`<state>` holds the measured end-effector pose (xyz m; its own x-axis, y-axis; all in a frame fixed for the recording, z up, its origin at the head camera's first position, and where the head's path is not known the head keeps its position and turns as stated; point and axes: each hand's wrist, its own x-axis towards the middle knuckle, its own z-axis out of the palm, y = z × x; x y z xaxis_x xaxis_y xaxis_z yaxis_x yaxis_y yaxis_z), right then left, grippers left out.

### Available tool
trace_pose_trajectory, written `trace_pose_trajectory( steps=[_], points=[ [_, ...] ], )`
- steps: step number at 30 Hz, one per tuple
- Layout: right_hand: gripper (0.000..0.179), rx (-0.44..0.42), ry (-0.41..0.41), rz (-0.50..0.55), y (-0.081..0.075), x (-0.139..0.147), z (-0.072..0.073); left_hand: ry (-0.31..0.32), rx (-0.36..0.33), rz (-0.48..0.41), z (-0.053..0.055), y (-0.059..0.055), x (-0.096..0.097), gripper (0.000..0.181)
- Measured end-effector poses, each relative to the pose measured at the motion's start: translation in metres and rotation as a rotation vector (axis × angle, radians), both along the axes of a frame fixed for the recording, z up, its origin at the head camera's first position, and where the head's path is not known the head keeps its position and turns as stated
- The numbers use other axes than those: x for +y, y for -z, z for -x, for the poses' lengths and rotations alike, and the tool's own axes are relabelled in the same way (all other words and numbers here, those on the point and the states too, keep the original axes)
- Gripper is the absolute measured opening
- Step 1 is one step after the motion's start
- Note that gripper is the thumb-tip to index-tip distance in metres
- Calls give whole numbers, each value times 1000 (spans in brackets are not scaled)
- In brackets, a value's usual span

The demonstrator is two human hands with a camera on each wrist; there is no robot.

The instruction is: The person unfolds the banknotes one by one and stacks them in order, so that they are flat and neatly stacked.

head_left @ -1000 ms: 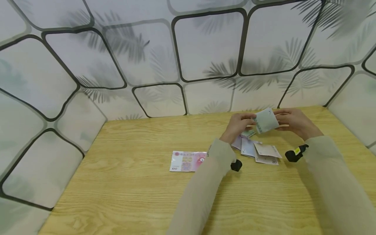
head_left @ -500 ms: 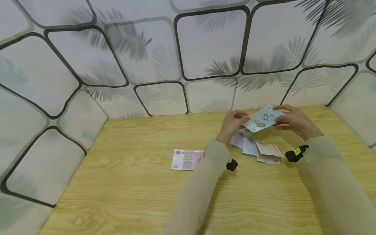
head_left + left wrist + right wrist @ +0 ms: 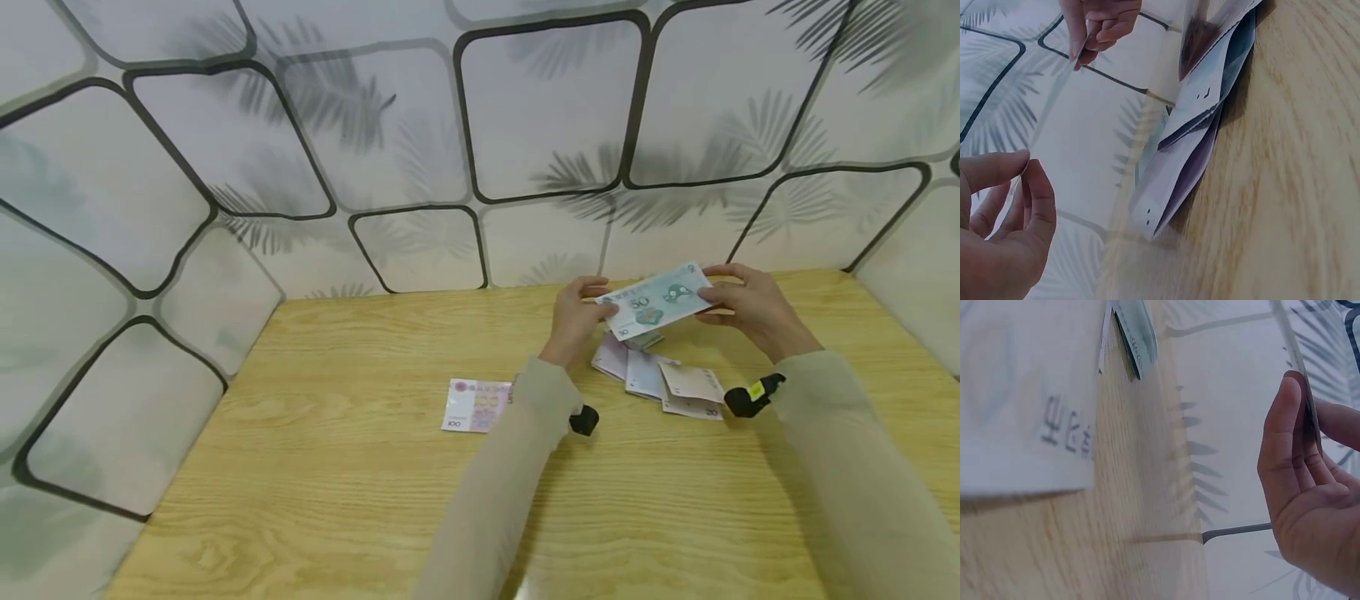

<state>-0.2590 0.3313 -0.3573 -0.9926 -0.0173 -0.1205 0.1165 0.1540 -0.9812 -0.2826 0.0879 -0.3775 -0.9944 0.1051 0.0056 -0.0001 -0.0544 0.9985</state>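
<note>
A teal 50 banknote (image 3: 656, 302) is stretched flat above the table between both hands. My left hand (image 3: 576, 321) pinches its left end between thumb and fingers, and my right hand (image 3: 757, 310) pinches the right end. Seen edge-on in the left wrist view, the note forms a thin strip between the fingertips. Below it lie several folded banknotes in an overlapping group: a green one (image 3: 645, 340) partly covered, a purple one (image 3: 611, 357), a blue one (image 3: 642, 372) and brownish ones (image 3: 690, 382), the lower marked 20.
A pink 100 banknote (image 3: 474, 406) lies flat on the wooden table (image 3: 337, 467), its right part hidden by the left sleeve (image 3: 517, 450). A patterned backdrop (image 3: 540, 108) rises behind the table and along its sides.
The teal note, folded earlier, has been opened out to full length. My left hand has moved left and slightly down; my right hand has stayed about where it was.
</note>
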Motion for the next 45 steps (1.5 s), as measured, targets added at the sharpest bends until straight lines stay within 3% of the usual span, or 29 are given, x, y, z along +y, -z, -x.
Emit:
trace_pose_trajectory(
  steps=[3, 6, 9, 14, 17, 26, 32, 39, 41, 45],
  points=[
    [40, 2, 1, 25, -1, -4, 0, 2, -13, -26, 2, -1, -5, 32],
    [21, 8, 5, 85, -1, -7, -2, 3, -29, -34, 3, -2, -10, 26],
    [3, 27, -3, 71, -1, -9, -5, -2, -31, -36, 4, -4, -15, 23],
    [4, 31, -50, -65, -2, -11, -7, -12, -16, -42, 7, -3, -23, 21],
    [14, 22, -103, -119, -2, -11, -7, -9, -20, -53, 9, -1, -30, 19],
    [15, 28, -210, -107, 0, -16, -6, 69, -28, -42, 8, 0, -49, 22],
    [17, 12, -163, 48, 2, -23, -8, 142, -58, -81, 5, -1, -56, 32],
    [53, -6, -117, 118, 4, -28, -9, 249, -67, -140, 1, 0, -65, 52],
    [50, -14, -110, 173, 4, -29, -9, 269, -60, -143, 0, 0, -67, 54],
    [27, -10, -136, 315, 6, -31, -12, 281, -48, -156, -2, -1, -70, 56]
  ],
)
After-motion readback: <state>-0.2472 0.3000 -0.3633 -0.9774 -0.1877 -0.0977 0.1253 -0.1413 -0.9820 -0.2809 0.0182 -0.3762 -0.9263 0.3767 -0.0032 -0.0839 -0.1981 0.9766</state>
